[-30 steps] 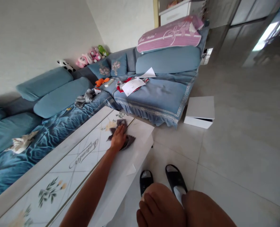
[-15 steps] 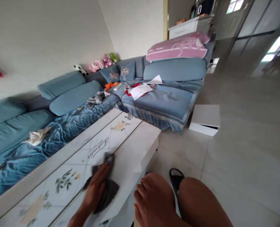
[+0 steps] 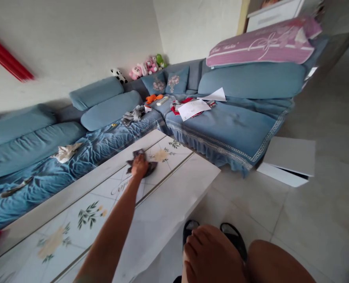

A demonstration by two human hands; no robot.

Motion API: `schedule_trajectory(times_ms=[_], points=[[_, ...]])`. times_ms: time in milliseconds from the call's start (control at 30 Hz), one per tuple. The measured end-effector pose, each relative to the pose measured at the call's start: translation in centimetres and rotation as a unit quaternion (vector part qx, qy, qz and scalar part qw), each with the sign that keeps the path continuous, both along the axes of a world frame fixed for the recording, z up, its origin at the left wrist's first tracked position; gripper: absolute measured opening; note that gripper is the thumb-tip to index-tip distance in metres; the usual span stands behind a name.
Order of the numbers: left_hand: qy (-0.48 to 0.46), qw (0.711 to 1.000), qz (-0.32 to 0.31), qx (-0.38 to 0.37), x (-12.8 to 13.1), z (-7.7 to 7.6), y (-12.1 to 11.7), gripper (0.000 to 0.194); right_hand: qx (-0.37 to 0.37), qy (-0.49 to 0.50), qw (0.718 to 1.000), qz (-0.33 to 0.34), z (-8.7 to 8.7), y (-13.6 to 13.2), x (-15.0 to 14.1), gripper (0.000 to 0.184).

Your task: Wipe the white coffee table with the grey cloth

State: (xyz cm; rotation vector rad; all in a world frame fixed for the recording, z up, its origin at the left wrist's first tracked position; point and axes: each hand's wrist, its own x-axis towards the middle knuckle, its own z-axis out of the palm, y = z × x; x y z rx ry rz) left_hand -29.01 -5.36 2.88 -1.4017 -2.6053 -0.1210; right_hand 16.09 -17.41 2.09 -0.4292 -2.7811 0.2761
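Head view: one, looking down over a low table toward a corner sofa.
Left hand (image 3: 139,166): arm stretched out, palm down and flat, holding one dark grey cloth (image 3: 151,169) against the tabletop.
Cloth: bunched under that palm at the table's far end, just beside a printed flower.
Right hand (image 3: 212,255): fingers relaxed and loosely curved, resting low just beside a bare knee (image 3: 280,261), holding nothing visible.
Table: one low white table (image 3: 165,220) with a floral print.
Floor: two black slippers (image 3: 190,230) and one white box (image 3: 286,161).
Sofa: one blue corner sofa (image 3: 227,133) with two embroidered cushions (image 3: 165,83), one pink pillow (image 3: 259,45), four plush toys (image 3: 135,72) and two white papers (image 3: 193,109).
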Motion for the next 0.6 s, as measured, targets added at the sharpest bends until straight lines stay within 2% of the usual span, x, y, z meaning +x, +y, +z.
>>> schedule_trajectory(times_ms=[67,100,167,200,233,300,367,433,500,533,567,600], points=[[-0.031,0.997,-0.068,0.013,4.1,-0.9,4.7,0.063,-0.018,-0.012,0.999,-0.029,1.8,1.4,-0.1,0.015],[-0.047,0.993,-0.109,0.018,6.3,-1.4,5.9,0.063,-0.036,-0.018,0.998,-0.041,2.7,2.0,-0.2,0.008],[-0.092,0.973,-0.209,0.027,10.5,-2.2,5.7,0.066,-0.060,-0.033,0.996,-0.063,4.5,3.0,-0.5,0.010],[-0.118,0.956,-0.266,0.034,12.3,-2.6,4.3,0.069,-0.065,-0.041,0.995,-0.067,5.2,3.3,-0.8,0.015],[-0.144,0.936,-0.320,0.042,13.7,-3.1,1.9,0.072,-0.065,-0.046,0.994,-0.070,5.7,3.6,-1.1,0.019],[-0.179,0.903,-0.386,0.061,14.9,-3.9,-5.1,0.081,-0.062,-0.044,0.995,-0.068,6.0,3.8,-1.8,0.022],[-0.182,0.910,-0.365,0.072,13.6,-4.9,-14.4,0.089,-0.062,-0.017,0.996,-0.061,5.6,3.8,-2.3,0.018],[-0.165,0.946,-0.269,0.075,9.7,-5.7,-24.2,0.088,-0.050,0.027,0.997,-0.055,4.5,3.5,-2.6,0.014],[-0.128,0.980,-0.117,0.101,4.1,-6.1,-32.8,0.075,-0.016,0.082,0.995,-0.046,3.2,3.2,-2.5,0.010],[-0.114,0.987,-0.045,0.108,1.2,-6.1,-36.0,0.070,0.006,0.106,0.993,-0.043,2.5,3.1,-2.4,0.010],[-0.101,0.988,0.020,0.113,-1.6,-5.9,-38.2,0.067,0.027,0.123,0.991,-0.037,1.9,3.1,-2.2,0.012],[-0.093,0.986,0.076,0.114,-4.0,-5.6,-39.4,0.067,0.047,0.142,0.988,-0.034,1.3,3.2,-1.9,0.015]])
